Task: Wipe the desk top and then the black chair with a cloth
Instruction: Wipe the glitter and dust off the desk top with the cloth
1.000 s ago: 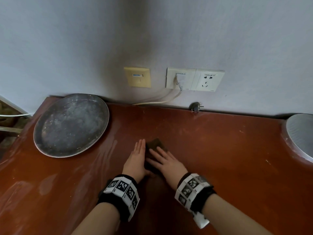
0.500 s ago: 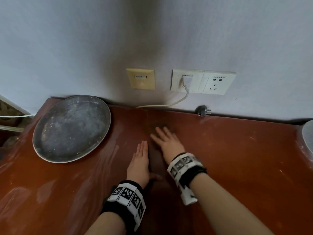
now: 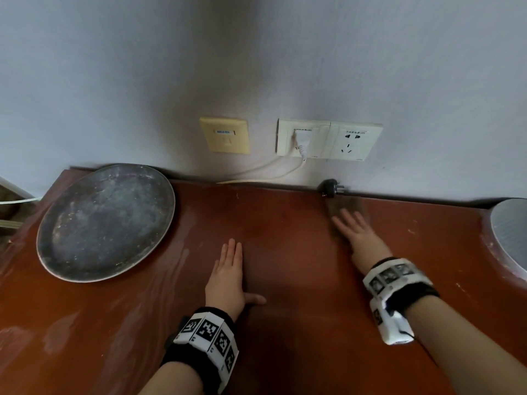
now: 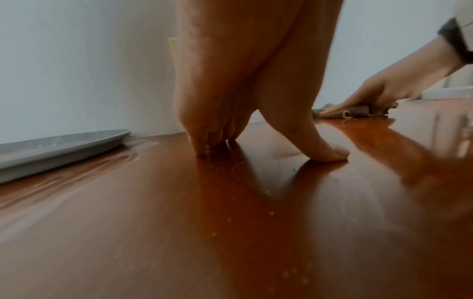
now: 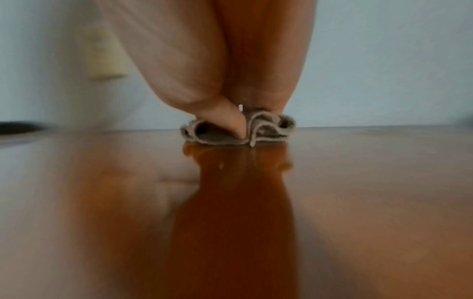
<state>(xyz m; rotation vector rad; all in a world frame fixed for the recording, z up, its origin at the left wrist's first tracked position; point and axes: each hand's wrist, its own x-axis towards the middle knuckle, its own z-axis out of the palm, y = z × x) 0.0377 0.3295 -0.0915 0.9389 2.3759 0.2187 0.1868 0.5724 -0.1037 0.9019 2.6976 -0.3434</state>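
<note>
My left hand (image 3: 226,276) lies flat on the counter (image 3: 285,323), fingers straight, holding nothing. Farther out, my right hand (image 3: 360,235) presses the cloth (image 3: 343,206) with flat fingers, a plug (image 3: 330,186) just beyond it at the wall.
</note>
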